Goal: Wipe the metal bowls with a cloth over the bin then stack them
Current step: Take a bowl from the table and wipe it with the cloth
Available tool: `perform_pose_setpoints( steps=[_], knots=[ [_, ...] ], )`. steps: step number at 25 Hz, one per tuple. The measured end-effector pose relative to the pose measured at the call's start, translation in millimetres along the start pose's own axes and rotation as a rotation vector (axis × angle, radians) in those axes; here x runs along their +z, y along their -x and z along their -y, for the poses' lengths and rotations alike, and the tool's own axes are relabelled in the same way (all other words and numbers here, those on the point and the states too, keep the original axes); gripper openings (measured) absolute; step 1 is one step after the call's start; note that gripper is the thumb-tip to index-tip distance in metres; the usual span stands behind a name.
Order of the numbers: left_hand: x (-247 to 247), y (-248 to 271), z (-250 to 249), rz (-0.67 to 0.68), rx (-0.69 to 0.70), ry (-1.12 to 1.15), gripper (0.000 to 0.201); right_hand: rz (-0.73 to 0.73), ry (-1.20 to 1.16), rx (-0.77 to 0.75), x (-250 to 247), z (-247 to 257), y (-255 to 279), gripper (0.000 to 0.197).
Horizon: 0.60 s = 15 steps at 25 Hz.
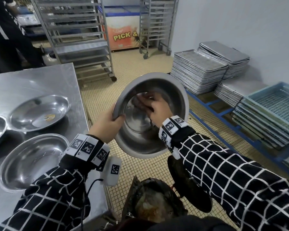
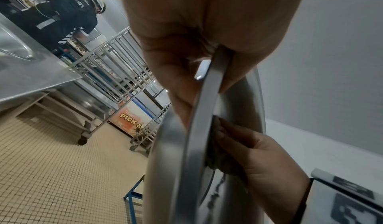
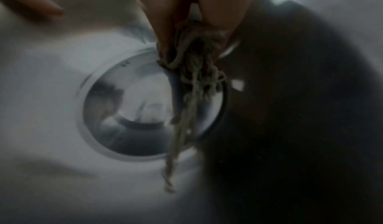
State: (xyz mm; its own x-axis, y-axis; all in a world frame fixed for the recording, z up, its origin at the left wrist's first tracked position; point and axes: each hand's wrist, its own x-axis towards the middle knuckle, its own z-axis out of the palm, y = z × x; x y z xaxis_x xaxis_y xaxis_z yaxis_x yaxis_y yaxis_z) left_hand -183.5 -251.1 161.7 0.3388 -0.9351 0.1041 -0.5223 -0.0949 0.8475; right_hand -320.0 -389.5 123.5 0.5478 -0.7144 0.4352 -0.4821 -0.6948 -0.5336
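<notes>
Mid-wipe on the deep round steel bowl point(image 1: 150, 114), held tilted in the air above the dark waste-filled bin point(image 1: 154, 207) on the tiled floor. Left hand point(image 1: 107, 124) clamped on the near rim, thumb inside and fingers curled behind the wall, as the left wrist view confirms. Right hand point(image 1: 154, 104) down inside the bowl, fingers closed around a frayed grey-brown cloth point(image 3: 194, 66) and pressing it to the inner wall, loose threads trailing toward the base.

Judged as the wiping step, stacking not yet begun. On the steel worktop point(image 1: 40, 77), two shallow round metal bowls: a far one point(image 1: 38, 112) with a yellowish scrap in it and a near one point(image 1: 32, 160).

Next, probably: finishing the sweep round the wall and base, shaking debris into the bin, then setting this bowl down and taking up another.
</notes>
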Motion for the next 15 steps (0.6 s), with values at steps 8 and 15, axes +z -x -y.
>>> perform_pose_setpoints(
  steps=[8,15],
  knots=[
    [-17.6,-8.6,3.8,-0.072,-0.021,0.070,0.023,0.422,0.250,-0.230,-0.9,-0.7,35.1,0.025],
    [-5.8,-7.9,-5.5,-0.120,0.021,0.126,0.022,0.021,0.128,0.111,-41.8,-26.4,-5.6,0.037]
  ],
)
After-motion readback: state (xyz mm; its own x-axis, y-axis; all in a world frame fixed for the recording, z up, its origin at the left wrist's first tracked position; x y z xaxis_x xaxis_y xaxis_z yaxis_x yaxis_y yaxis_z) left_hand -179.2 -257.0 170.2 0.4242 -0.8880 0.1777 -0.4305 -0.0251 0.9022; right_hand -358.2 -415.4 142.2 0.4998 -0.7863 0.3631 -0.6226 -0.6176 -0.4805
